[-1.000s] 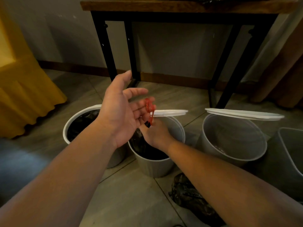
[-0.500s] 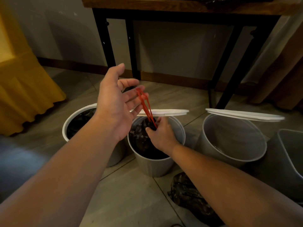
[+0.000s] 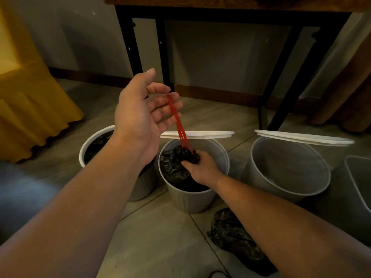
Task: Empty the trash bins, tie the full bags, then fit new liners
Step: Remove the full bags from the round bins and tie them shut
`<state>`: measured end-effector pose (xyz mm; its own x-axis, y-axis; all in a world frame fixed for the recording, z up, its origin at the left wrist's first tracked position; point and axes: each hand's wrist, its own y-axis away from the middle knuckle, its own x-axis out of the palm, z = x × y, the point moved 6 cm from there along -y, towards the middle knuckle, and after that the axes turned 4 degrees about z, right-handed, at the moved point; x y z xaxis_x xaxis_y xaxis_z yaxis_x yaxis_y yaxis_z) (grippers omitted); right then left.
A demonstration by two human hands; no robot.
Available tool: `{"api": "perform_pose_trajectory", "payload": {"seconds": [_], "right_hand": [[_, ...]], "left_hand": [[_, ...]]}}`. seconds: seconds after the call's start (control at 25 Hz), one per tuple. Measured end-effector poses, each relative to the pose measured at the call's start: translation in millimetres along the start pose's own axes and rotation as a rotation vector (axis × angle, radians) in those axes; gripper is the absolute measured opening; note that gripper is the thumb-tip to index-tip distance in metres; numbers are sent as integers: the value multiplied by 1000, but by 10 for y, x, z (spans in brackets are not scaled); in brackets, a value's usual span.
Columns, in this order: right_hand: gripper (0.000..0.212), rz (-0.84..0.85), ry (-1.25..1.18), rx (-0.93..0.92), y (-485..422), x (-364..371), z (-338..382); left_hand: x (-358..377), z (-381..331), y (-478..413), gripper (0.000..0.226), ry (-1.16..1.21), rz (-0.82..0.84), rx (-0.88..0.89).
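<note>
up above the middle bin (image 3: 190,199), the left hand (image 3: 140,117) hooked the red drawstring (image 3: 177,121) on loosely curled fingers, the cord running taut down-right to the bunched neck of the black bag (image 3: 172,165), gripped by the right hand (image 3: 200,169), while the left bin (image 3: 90,141) held another bag and the right bin (image 3: 285,167) showed none.

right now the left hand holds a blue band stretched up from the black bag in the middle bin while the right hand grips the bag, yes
The band is red, not blue, per the head view; otherwise yes: left hand holds it, right hand grips the black bag in the middle bin.
</note>
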<state>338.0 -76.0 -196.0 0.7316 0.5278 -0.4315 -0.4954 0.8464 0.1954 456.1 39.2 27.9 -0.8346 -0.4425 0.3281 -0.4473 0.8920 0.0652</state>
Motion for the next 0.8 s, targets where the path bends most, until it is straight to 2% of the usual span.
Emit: {"api": "perform_pose_trajectory", "payload": {"seconds": [0.08, 0.16, 0.2, 0.24, 0.36, 0.52, 0.72, 0.8], "right_hand": [[36, 53, -29, -52, 3, -5, 27], [63, 156, -185, -140, 4, 9, 113], [67, 195, -245, -157, 2, 21, 156], [63, 208, -263, -165, -2, 36, 181], [33, 107, -139, -133, -37, 62, 173], [15, 24, -106, -42, -59, 53, 70], [13, 53, -53, 14, -35, 73, -64], [6, 84, -10, 19, -31, 74, -68]], "left_hand": [[5, 4, 0, 31, -30, 10, 6], [21, 2, -6, 29, -71, 27, 8], [23, 3, -9, 28, -79, 34, 4], [24, 4, -11, 29, -82, 40, -4], [26, 3, -15, 30, -108, 79, -39], [-8, -45, -24, 25, -125, 84, -31], [-107, -116, -52, 15, -115, 41, 27], [-152, -80, -50, 16, -148, 19, 38]]}}
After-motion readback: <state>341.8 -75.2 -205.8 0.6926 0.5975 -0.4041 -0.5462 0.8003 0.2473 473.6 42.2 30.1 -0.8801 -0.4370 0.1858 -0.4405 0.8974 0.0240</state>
